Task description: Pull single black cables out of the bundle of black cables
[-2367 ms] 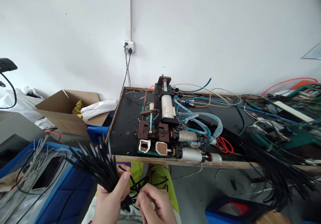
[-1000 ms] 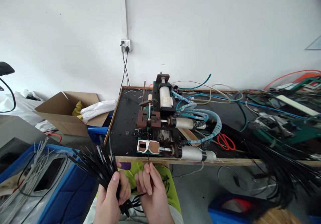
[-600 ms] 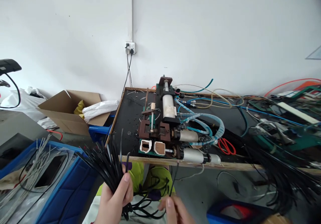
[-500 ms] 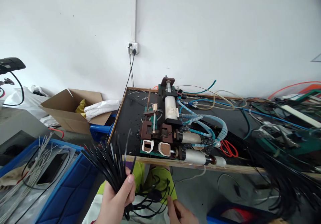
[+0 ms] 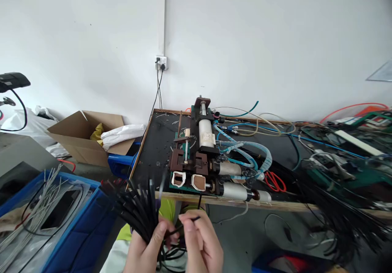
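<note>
My left hand [image 5: 147,244] is wrapped round a bundle of black cables [image 5: 142,209], whose cut ends fan out upward and look blurred. Close on its right, my right hand [image 5: 200,238] pinches one black cable near its tip between thumb and fingers. More of the black cable hangs in loops below the hands, over the lap. Just beyond the hands, at the table's front edge, stands a pneumatic fixture [image 5: 206,134] with metal cylinders, brown clamp blocks and two white-rimmed pads.
A blue crate [image 5: 94,183] with pale wires and a phone is at left, near a cardboard box [image 5: 73,142]. Black cables [image 5: 333,211] hang over the table's front edge [image 5: 288,207] at right. Blue air hoses [image 5: 265,150] curve beside the fixture.
My right hand has come up and left, beside my left hand, and now has a single cable in its pinch. The view has shifted slightly.
</note>
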### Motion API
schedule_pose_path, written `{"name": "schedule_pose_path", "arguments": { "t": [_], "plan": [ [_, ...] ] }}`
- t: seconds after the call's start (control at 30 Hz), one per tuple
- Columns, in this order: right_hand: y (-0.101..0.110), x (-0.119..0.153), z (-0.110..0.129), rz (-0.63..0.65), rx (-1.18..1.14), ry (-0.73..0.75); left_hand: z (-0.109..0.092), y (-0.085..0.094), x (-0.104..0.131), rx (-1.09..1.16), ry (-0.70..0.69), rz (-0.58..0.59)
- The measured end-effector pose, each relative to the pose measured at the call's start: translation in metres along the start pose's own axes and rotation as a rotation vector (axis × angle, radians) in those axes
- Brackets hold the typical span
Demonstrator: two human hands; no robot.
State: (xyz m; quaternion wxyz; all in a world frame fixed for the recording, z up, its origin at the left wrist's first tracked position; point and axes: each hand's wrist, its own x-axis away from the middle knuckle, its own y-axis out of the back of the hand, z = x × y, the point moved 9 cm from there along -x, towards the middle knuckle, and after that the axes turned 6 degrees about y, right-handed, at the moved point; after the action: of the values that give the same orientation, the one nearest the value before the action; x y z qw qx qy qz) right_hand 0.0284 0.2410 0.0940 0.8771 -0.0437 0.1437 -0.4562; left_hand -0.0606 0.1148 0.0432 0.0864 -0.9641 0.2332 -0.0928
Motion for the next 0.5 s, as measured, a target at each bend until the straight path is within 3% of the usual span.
{"name": "schedule_pose_path", "arguments": {
  "t": [0.1,0.2,0.3,0.4,0.5],
  "plan": [
    [0.013,0.003,-0.010,-0.066,-0.095,-0.010,-0.013,0.005,-0.001,0.081,-0.112,-0.044],
    [0.003,0.006,-0.018,0.100,0.084,0.014,0.001,0.007,-0.001,0.213,0.004,-0.102],
    [-0.009,0.010,-0.020,0.237,0.276,0.110,0.015,0.004,0.002,0.185,0.133,-0.100],
    [-0.010,0.015,-0.034,0.316,0.236,0.024,0.019,0.007,0.001,0.228,0.177,-0.100],
    [-0.001,0.022,-0.045,0.331,0.144,-0.096,0.012,0.019,-0.003,0.335,0.112,-0.189]
  ]
}}
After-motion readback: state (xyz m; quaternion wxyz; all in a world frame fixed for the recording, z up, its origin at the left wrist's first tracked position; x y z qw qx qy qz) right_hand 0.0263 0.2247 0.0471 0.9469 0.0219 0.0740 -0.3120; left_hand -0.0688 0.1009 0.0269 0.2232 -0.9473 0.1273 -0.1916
